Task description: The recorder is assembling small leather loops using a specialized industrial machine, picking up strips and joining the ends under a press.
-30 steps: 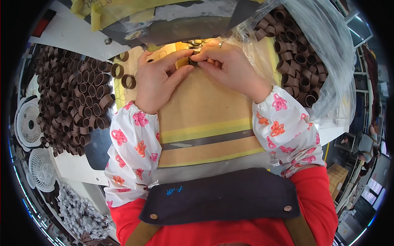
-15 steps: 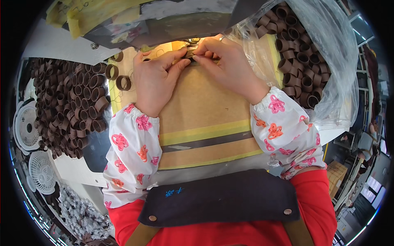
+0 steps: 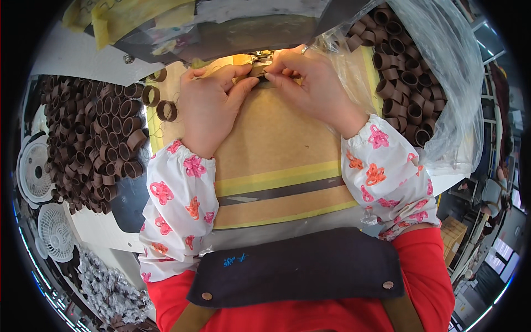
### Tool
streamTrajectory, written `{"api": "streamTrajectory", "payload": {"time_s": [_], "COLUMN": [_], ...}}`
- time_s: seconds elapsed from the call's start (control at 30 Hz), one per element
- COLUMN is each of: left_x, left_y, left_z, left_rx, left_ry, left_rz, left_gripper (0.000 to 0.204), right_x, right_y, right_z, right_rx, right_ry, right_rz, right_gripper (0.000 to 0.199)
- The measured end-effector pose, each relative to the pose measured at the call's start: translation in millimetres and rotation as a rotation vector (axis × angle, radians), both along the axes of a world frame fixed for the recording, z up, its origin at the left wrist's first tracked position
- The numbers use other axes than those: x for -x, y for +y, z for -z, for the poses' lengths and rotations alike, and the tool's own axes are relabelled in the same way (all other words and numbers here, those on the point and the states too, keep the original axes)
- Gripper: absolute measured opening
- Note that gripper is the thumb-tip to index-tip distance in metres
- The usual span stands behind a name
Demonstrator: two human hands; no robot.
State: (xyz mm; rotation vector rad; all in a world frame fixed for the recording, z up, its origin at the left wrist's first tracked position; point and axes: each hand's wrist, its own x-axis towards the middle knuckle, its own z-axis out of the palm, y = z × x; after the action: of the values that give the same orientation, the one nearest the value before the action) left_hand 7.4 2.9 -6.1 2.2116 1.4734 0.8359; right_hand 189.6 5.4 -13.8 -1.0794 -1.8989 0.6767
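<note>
Both hands, left hand (image 3: 207,105) and right hand (image 3: 315,88), pinch one brown strip (image 3: 258,70) at the desk's (image 3: 276,144) far edge; fingers risk the needle if it slips.

White oversleeves (image 3: 177,216) printed with pink and orange knot-like flowers cover both forearms, elasticated at the wrists. Beneath them is a red top (image 3: 431,271). Between the sleeves hangs a dark navy apron bib (image 3: 298,265) with tan straps and round studs.
</note>
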Motion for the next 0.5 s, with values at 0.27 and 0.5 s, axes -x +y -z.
{"api": "streamTrajectory", "payload": {"time_s": [0.27,0.5], "left_x": [-10.8,-9.4], "left_y": [13.7,18.5], "left_z": [7.2,8.6], "left_rx": [-0.047,-0.032], "left_ry": [-0.031,-0.073], "left_rz": [-0.069,-0.057], "left_gripper": [0.024,0.023], "right_x": [1.0,1.7], "right_y": [5.5,7.6], "right_z": [-4.6,-3.3], "right_rx": [-0.104,-0.103], "right_ry": [-0.077,-0.108], "right_rz": [0.122,0.129], "right_gripper": [0.008,0.009]}}
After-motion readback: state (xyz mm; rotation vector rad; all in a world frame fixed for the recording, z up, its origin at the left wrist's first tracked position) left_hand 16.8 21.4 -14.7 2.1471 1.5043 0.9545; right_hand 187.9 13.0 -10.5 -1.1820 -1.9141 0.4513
